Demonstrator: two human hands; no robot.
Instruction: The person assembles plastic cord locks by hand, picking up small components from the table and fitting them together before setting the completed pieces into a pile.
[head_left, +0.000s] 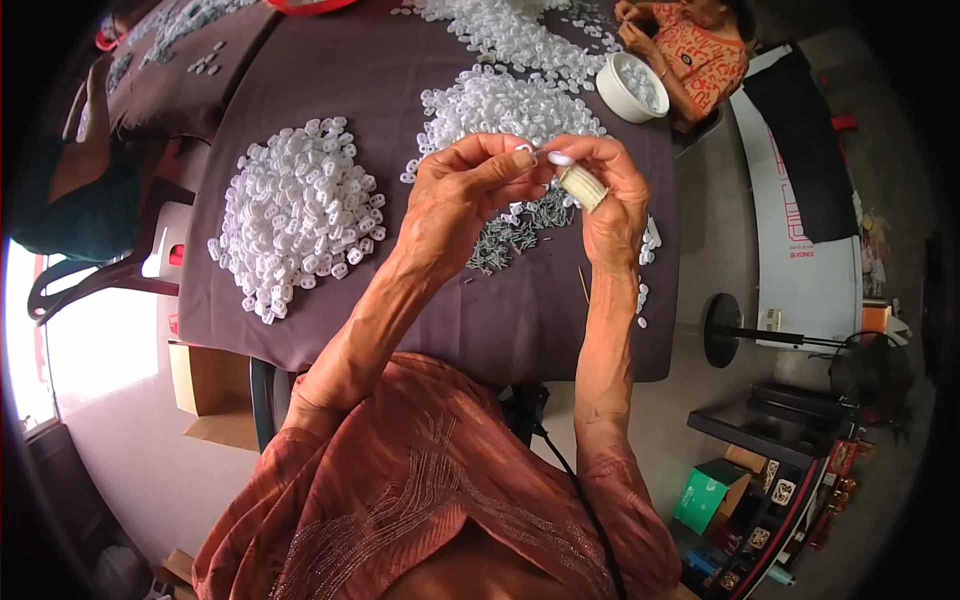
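My left hand [450, 195] is raised over the table with thumb and fingers pinched on a small white plastic piece [526, 149]. Close by on the right, my right hand [615, 200] pinches another small white oval piece [561, 158]. A pale ribbed wrap [583, 188] sits around its thumb. The two pieces are nearly touching; whether they are joined is too small to tell. Below the hands lies a heap of small grey pin-like parts [505, 240]. Beyond them is a large pile of white oval pieces with holes [490, 105].
Another white pile [295, 215] lies at the left on the brown-covered table [420, 335]. A white tub [632, 88] stands at the far right, beside a person in an orange patterned top [700, 55]. Loose white pieces [643, 295] line the right edge. An open cardboard box [220, 390] stands below left.
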